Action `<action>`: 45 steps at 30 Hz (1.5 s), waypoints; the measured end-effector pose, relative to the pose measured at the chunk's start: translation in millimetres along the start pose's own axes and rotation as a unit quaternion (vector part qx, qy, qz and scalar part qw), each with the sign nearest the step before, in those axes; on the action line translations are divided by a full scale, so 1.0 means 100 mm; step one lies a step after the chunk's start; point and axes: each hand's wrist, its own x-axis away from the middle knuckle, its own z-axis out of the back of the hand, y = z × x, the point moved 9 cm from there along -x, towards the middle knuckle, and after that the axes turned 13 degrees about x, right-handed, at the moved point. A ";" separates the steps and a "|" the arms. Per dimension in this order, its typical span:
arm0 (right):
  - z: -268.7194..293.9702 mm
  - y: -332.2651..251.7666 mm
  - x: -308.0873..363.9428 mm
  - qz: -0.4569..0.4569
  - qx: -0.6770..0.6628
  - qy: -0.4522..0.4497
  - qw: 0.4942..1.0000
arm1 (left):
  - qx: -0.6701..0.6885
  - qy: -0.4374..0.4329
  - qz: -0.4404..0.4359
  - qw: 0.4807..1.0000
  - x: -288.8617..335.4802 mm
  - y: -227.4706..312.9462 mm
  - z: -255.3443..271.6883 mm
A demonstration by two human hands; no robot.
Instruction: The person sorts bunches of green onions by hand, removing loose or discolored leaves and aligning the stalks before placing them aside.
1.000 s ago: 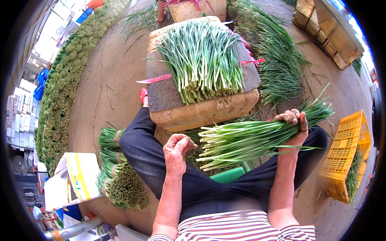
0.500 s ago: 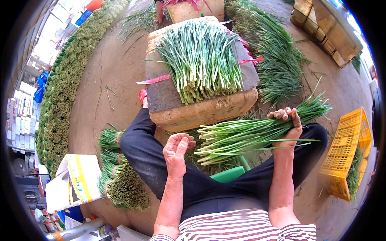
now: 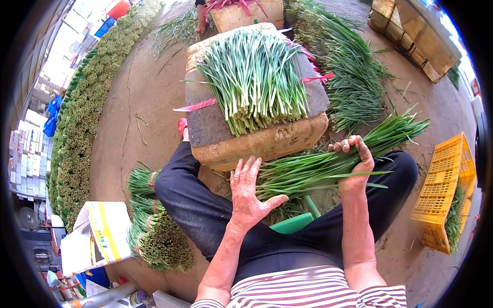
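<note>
My right hand is wrapped round a loose bunch of green chives, held slantwise over my lap with the leaf tips pointing up to the right. My left hand is open, its fingers spread, at the pale stem ends of that bunch; it hides some of them. In front of me a worn block with a dark top bears a thick pile of chives, cut ends toward me. A pink ribbon runs out from under this pile at both sides.
Loose chives lie heaped right of the block. Tied bundles stand at my left beside a white box. A yellow crate is at the right. Long rows of bundles line the left. Another person's foot shows beyond the block.
My left hand has gone from curled fingers to spread ones and moved right and slightly up to the stem ends. My right hand and its bunch have shifted a little up and left.
</note>
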 end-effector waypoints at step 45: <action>-0.65 1.28 0.38 -0.150 0.200 -0.049 0.967 | 0.850 0.149 -0.016 0.505 -0.24 -0.62 0.61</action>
